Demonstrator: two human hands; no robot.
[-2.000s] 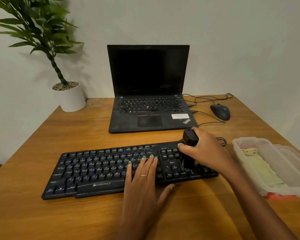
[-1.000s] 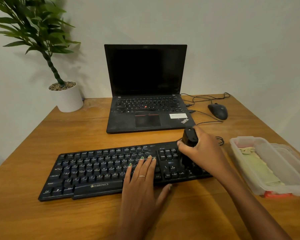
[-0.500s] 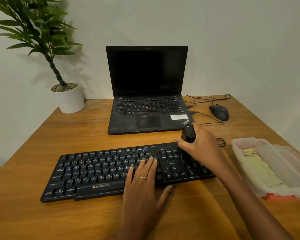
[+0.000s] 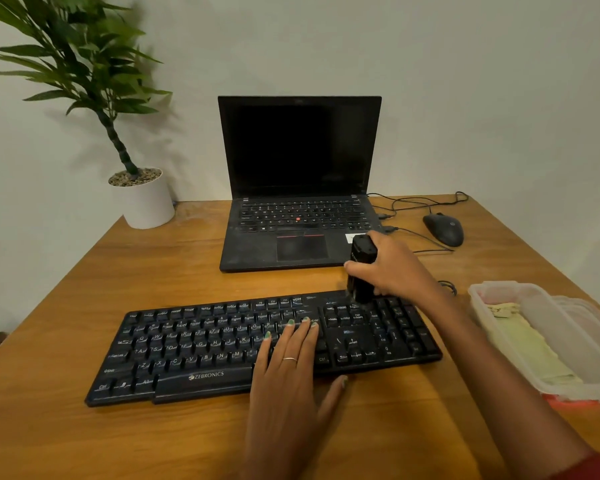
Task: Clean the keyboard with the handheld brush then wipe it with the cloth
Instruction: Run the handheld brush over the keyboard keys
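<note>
- Currently, step one (brushing) appears to be in hand; the wiping step is judged not yet begun.
- One potted plant (image 4: 142, 199) stands at the far left of the surface (image 4: 66, 306).
- One keyboard (image 4: 222, 344) lies across the near middle of the surface, its length running left to right.
- One left hand (image 4: 288, 382) rests flat on the keyboard's centre-right keys, fingers straight, grip released; it seems to steady the board.
- One laptop (image 4: 298, 188) stands open behind the keyboard, screen dark.
- One handheld brush (image 4: 361, 271) stands upright, its lower end on the keyboard's far edge, above the navigation keys.
- One right hand (image 4: 392, 271) has its grip clenched round the brush body.
- One mouse (image 4: 444, 230) sits far right, wired.
- One clear container (image 4: 589, 341) sits at the right edge; one cloth (image 4: 527, 348), pale yellow-green, lies inside it.
- Next move, as judged: draw the brush along the remaining key rows, keeping the left hand pressed down, then reach right for the cloth.
</note>
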